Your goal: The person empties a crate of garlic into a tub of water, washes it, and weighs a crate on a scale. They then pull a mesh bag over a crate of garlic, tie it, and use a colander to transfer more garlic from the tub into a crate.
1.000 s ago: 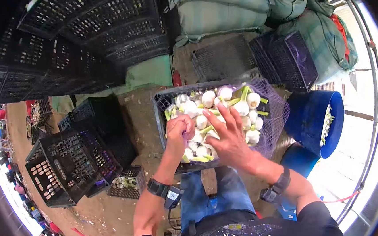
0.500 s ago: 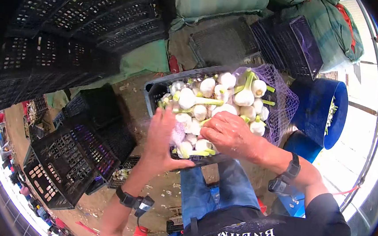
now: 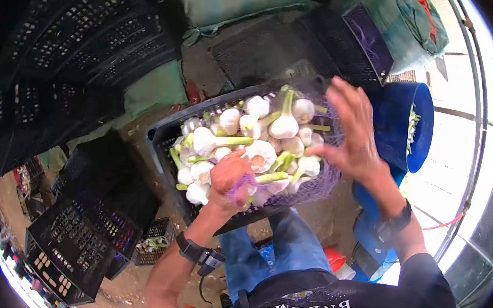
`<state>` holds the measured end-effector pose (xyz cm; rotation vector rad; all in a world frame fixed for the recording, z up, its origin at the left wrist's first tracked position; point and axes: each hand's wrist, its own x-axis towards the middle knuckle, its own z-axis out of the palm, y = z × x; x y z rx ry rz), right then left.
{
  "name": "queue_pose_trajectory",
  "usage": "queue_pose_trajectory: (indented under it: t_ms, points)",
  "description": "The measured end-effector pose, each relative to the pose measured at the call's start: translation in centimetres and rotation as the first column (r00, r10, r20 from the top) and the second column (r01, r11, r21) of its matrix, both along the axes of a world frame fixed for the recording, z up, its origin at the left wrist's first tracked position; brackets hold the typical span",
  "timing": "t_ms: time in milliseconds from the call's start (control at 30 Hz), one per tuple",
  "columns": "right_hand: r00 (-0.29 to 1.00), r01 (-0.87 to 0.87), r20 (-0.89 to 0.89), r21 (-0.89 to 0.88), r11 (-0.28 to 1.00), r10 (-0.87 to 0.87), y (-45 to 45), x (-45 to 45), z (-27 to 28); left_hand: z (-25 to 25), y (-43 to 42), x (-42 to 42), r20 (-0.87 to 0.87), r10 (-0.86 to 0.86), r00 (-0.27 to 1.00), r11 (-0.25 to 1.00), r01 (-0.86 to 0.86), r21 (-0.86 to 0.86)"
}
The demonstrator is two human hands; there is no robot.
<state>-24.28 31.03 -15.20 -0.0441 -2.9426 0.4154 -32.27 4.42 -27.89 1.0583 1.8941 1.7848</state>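
Note:
A black plastic crate (image 3: pixel 167 174) full of white garlic bulbs (image 3: pixel 284 125) with green stems sits tilted in front of my body. Over the crate's lower middle, my left hand (image 3: pixel 232 179) is closed on purple netting (image 3: pixel 242 189) among the bulbs. My right hand (image 3: pixel 349 130) is raised at the crate's right side, fingers spread and slightly blurred, with nothing in it. More purple netting lies along the crate's right side, partly beneath the right hand.
Stacked black crates (image 3: pixel 88 37) stand at the left, with tipped crates (image 3: pixel 77 239) below them. A blue barrel (image 3: pixel 396 122) is at the right. Green sacks (image 3: pixel 244 2) lie at the back. A red container (image 3: pixel 334 258) is near my legs.
My left hand has gone from open to closed on netting. My right hand has moved from the bulbs to the crate's right side and opened. The crate appears more tilted and further left.

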Motion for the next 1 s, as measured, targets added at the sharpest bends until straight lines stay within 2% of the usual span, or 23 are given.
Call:
queue_pose_trajectory:
  t_ms: [33, 100, 133, 167, 200, 233, 300, 333, 400, 433, 500, 533, 600, 633, 667, 733, 767, 800, 867, 900, 967, 1000]
  points:
    - [0.987, 0.103, 0.116, 0.08, 0.991, -0.112, 1.7, 0.4, -0.7, 0.0, 0.2, 0.0, 0.011, 0.022, 1.0, 1.0, -0.023, 0.016]
    - [0.944, 0.237, 0.236, 0.003, 0.971, -0.232, 5.5, 2.4, -3.4, 0.4, 0.5, 0.2, 0.048, 0.046, 0.998, 0.999, -0.047, 0.026]
    - [0.939, 0.248, 0.241, 0.017, 0.969, -0.245, 6.8, 3.8, -4.8, 0.5, 0.4, 0.5, 0.084, 0.08, 0.993, 0.997, -0.081, 0.012]
    - [0.861, 0.481, 0.311, -0.242, 0.843, -0.402, 7.8, 5.2, -6.3, 0.4, 0.4, 0.7, 0.107, 0.094, 0.99, 0.995, -0.098, 0.029]
    - [0.752, 0.659, 0.412, -0.457, 0.597, -0.514, 8.5, 6.8, -7.7, 0.5, 0.4, 0.7, 0.113, 0.08, 0.99, 0.996, -0.085, 0.039]
    - [0.743, 0.669, 0.409, -0.447, 0.593, -0.53, 9.0, 8.8, -9.6, 0.5, 0.4, 0.7, 0.131, 0.093, 0.987, 0.995, -0.095, 0.004]
    - [0.768, 0.581, 0.415, -0.772, 0.258, -0.488, 9.1, 11.4, -11.9, 0.5, 0.5, 0.8, 0.159, 0.111, 0.981, 0.994, -0.108, -0.03]
    - [0.769, 0.582, 0.414, -0.769, 0.264, -0.488, 8.9, 11.8, -12.5, 0.5, 0.7, 0.9, 0.161, 0.113, 0.98, 0.994, -0.111, -0.026]
    - [0.826, 0.51, 0.287, -0.748, 0.425, -0.486, 6.0, 10.2, -14.0, 0.6, 0.7, 1.0, 0.164, 0.13, 0.978, 0.991, -0.128, -0.026]
    - [0.824, 0.508, 0.287, -0.755, 0.415, -0.488, 5.3, 8.9, -14.5, 0.8, 0.9, 1.1, 0.171, 0.142, 0.975, 0.99, -0.14, -0.026]
    - [0.716, 0.374, 0.122, -0.898, 0.23, -0.687, 4.3, 5.0, -14.1, 0.9, 0.8, 1.2, 0.186, 0.145, 0.972, 0.989, -0.14, -0.038]
    - [0.715, 0.369, 0.121, -0.902, 0.223, -0.689, 3.7, 3.1, -13.2, 0.8, 0.8, 1.2, 0.212, 0.149, 0.966, 0.989, -0.144, -0.04]
    - [0.722, 0.053, 0.024, -0.998, 0.02, -0.691, 1.9, -0.4, -10.4, 0.9, 0.9, 1.3, 0.232, 0.16, 0.96, 0.987, -0.152, -0.048]
    - [0.704, 0.01, 0.098, -0.992, -0.129, -0.703, 0.5, -1.6, -9.5, 1.0, 0.9, 1.4, 0.256, 0.17, 0.952, 0.985, -0.162, -0.052]
    - [0.7, 0.008, 0.102, -0.991, -0.135, -0.707, 0.2, -1.3, -10.0, 1.3, 0.9, 1.6, 0.254, 0.165, 0.953, 0.986, -0.156, -0.058]
    - [0.787, 0.191, 0.276, -0.959, -0.208, -0.552, -0.1, -0.9, -10.8, 2.0, 1.1, 1.9, 0.296, 0.23, 0.927, 0.973, -0.22, -0.065]
    - [0.741, 0.267, 0.321, -0.947, -0.18, -0.59, -0.6, 0.0, -10.4, 2.2, 1.0, 2.0, 0.293, 0.236, 0.927, 0.972, -0.228, -0.063]
    - [0.747, 0.269, 0.323, -0.946, -0.18, -0.581, -0.8, 1.2, -9.0, 2.5, 0.7, 2.4, 0.274, 0.263, 0.925, 0.965, -0.253, -0.07]
    - [0.826, 0.062, 0.316, -0.874, -0.483, -0.466, -1.6, 3.0, -5.0, 3.0, 0.3, 2.5, 0.256, 0.293, 0.921, 0.956, -0.281, -0.081]
    - [0.828, 0.066, 0.318, -0.873, -0.483, -0.462, -2.5, 3.2, -3.9, 3.3, 0.3, 2.6, 0.274, 0.306, 0.912, 0.952, -0.297, -0.077]
    - [0.847, 0.23, 0.345, -0.924, -0.306, -0.404, -3.6, 3.8, -2.0, 3.8, 0.5, 2.5, 0.3, 0.314, 0.901, 0.948, -0.313, -0.054]
    - [0.851, 0.226, 0.336, -0.928, -0.296, -0.404, -3.2, 3.8, -2.0, 3.8, 0.6, 2.4, 0.298, 0.315, 0.901, 0.947, -0.317, -0.043]
